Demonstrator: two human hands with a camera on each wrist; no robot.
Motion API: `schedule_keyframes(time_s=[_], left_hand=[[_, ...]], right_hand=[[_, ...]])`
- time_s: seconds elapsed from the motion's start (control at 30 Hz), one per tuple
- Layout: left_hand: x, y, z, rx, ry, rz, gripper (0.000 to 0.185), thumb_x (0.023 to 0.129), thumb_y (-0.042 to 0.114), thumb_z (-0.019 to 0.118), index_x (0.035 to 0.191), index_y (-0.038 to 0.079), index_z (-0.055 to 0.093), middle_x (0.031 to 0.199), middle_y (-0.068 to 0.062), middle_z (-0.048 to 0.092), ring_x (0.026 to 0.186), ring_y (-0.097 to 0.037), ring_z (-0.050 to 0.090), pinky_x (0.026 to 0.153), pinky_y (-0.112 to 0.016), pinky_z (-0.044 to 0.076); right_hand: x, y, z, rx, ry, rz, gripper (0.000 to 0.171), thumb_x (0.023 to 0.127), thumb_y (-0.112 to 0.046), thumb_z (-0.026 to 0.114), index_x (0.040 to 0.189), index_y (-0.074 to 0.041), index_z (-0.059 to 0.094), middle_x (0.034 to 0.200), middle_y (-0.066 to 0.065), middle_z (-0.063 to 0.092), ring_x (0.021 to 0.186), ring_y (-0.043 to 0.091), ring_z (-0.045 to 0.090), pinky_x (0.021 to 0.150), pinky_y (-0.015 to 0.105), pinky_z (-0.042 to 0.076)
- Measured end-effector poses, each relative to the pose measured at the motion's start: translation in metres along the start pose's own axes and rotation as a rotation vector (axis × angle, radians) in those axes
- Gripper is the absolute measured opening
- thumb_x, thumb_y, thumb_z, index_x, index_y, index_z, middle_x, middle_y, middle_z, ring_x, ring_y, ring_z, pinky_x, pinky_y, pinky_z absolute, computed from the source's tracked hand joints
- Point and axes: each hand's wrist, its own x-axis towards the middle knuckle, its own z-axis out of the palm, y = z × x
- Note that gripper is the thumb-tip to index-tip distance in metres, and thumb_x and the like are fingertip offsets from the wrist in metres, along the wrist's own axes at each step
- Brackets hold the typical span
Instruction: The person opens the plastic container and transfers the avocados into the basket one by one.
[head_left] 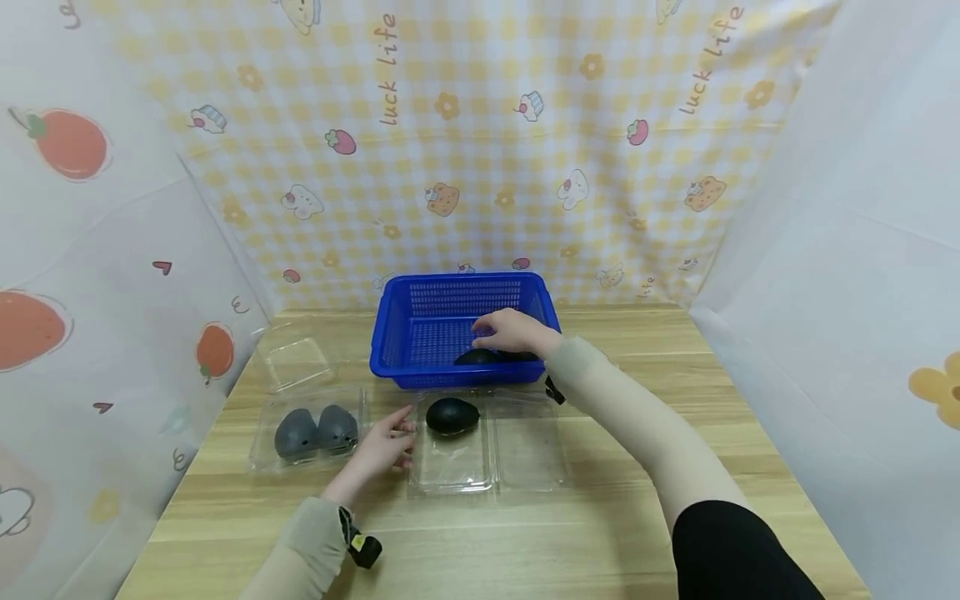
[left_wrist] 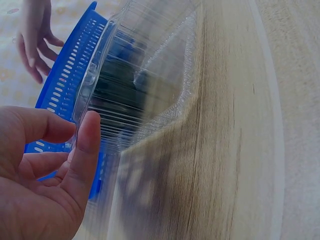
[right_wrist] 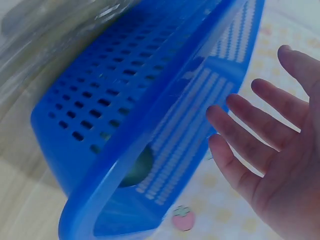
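My left hand (head_left: pixel 382 446) is at the left edge of an open clear plastic clamshell box (head_left: pixel 453 473). In the left wrist view its thumb and a finger pinch the box's rim (left_wrist: pixel 85 95). One dark avocado (head_left: pixel 452 416) lies in the back part of this box. Over the blue basket (head_left: pixel 390 325) hovers my right hand (head_left: pixel 513 331), its fingers spread and nothing in them in the right wrist view. Just below it, dark avocados (head_left: pixel 477 357) lie against the basket's near side, partly hidden by the hand and rim. One avocado (right_wrist: pixel 139 167) shows beyond the rim in the right wrist view.
To the left stands another clear box (head_left: pixel 262 446) with two greyish avocado-shaped fruits (head_left: pixel 297 434) under clear plastic. Behind it lies a further clear plastic piece (head_left: pixel 298 362). The open box's lid (head_left: pixel 531 450) lies flat to the right. A patterned curtain (head_left: pixel 480 167) hangs behind the wooden table (head_left: pixel 480 542).
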Motion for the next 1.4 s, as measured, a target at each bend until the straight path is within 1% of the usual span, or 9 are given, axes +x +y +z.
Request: schedule_keyframes(time_s=[0.23, 0.37, 0.43, 0.57, 0.7, 0.87, 1.07, 1.2, 1.4], left_hand=[[-0.001, -0.004, -0.003, 0.011, 0.009, 0.008, 0.062, 0.089, -0.007, 0.051, 0.148, -0.003, 0.033, 0.116, -0.021, 0.049, 0.057, -0.02, 0.056, 0.056, -0.035, 0.056], [0.001, -0.005, -0.004, 0.016, 0.008, 0.003, 0.063, 0.089, -0.007, 0.051, 0.149, -0.002, 0.032, 0.115, -0.02, 0.05, 0.057, -0.019, 0.056, 0.056, -0.035, 0.056], [0.002, -0.005, -0.004, 0.019, 0.006, 0.002, 0.062, 0.089, -0.007, 0.051, 0.149, -0.002, 0.032, 0.115, -0.02, 0.05, 0.057, -0.019, 0.056, 0.056, -0.035, 0.056], [0.002, -0.005, -0.003, 0.019, 0.001, 0.012, 0.062, 0.089, -0.007, 0.05, 0.148, -0.003, 0.032, 0.115, -0.021, 0.05, 0.057, -0.019, 0.057, 0.055, -0.034, 0.055], [0.001, -0.005, -0.003, 0.014, -0.007, 0.021, 0.062, 0.089, -0.007, 0.05, 0.148, -0.003, 0.032, 0.114, -0.021, 0.05, 0.058, -0.019, 0.057, 0.054, -0.032, 0.055], [0.0, -0.005, -0.004, 0.013, -0.001, 0.013, 0.061, 0.09, -0.007, 0.05, 0.148, -0.003, 0.033, 0.114, -0.02, 0.05, 0.059, -0.02, 0.056, 0.055, -0.034, 0.055], [0.001, -0.005, -0.004, -0.006, -0.007, -0.005, 0.061, 0.09, -0.007, 0.049, 0.149, -0.002, 0.032, 0.115, -0.02, 0.049, 0.058, -0.018, 0.055, 0.055, -0.034, 0.055], [0.001, -0.004, -0.002, -0.007, -0.014, -0.01, 0.061, 0.091, -0.006, 0.049, 0.149, -0.001, 0.032, 0.114, -0.019, 0.05, 0.058, -0.017, 0.055, 0.055, -0.034, 0.055], [0.003, -0.004, -0.001, 0.016, -0.014, -0.009, 0.06, 0.092, -0.005, 0.05, 0.149, 0.0, 0.032, 0.114, -0.019, 0.05, 0.062, -0.019, 0.056, 0.057, -0.038, 0.056]], right_hand=[[-0.012, -0.026, 0.007, -0.023, 0.002, -0.175, 0.041, 0.097, -0.036, 0.059, 0.13, -0.012, 0.062, 0.128, 0.006, 0.062, 0.116, 0.018, 0.057, 0.097, 0.034, 0.047], [-0.019, -0.042, 0.012, -0.049, 0.015, -0.238, 0.039, 0.096, -0.035, 0.06, 0.128, -0.012, 0.063, 0.125, 0.004, 0.063, 0.113, 0.018, 0.059, 0.094, 0.031, 0.048], [-0.023, -0.05, 0.014, -0.047, 0.015, -0.258, 0.039, 0.096, -0.034, 0.061, 0.128, -0.011, 0.063, 0.124, 0.005, 0.063, 0.112, 0.019, 0.06, 0.093, 0.032, 0.048], [-0.029, -0.061, 0.02, -0.044, 0.011, -0.29, 0.04, 0.096, -0.033, 0.061, 0.127, -0.009, 0.063, 0.125, 0.007, 0.063, 0.114, 0.019, 0.058, 0.096, 0.033, 0.047], [-0.035, -0.067, 0.032, -0.074, -0.003, -0.298, 0.04, 0.095, -0.034, 0.062, 0.127, -0.011, 0.063, 0.125, 0.004, 0.063, 0.115, 0.017, 0.057, 0.097, 0.031, 0.046], [-0.037, -0.072, 0.047, -0.105, -0.014, -0.318, 0.042, 0.093, -0.034, 0.065, 0.127, -0.01, 0.063, 0.123, 0.002, 0.063, 0.111, 0.015, 0.058, 0.092, 0.029, 0.049], [-0.038, -0.077, 0.065, -0.162, -0.027, -0.276, 0.045, 0.089, -0.035, 0.069, 0.129, -0.014, 0.063, 0.124, 0.0, 0.061, 0.113, 0.014, 0.057, 0.092, 0.03, 0.049], [-0.037, -0.078, 0.079, -0.209, -0.01, -0.259, 0.049, 0.087, -0.036, 0.072, 0.131, -0.016, 0.061, 0.126, 0.0, 0.059, 0.112, 0.014, 0.057, 0.09, 0.031, 0.05], [-0.032, -0.072, 0.1, -0.276, 0.042, -0.228, 0.056, 0.086, -0.039, 0.072, 0.136, -0.019, 0.056, 0.137, 0.003, 0.052, 0.122, 0.02, 0.051, 0.095, 0.038, 0.049]])
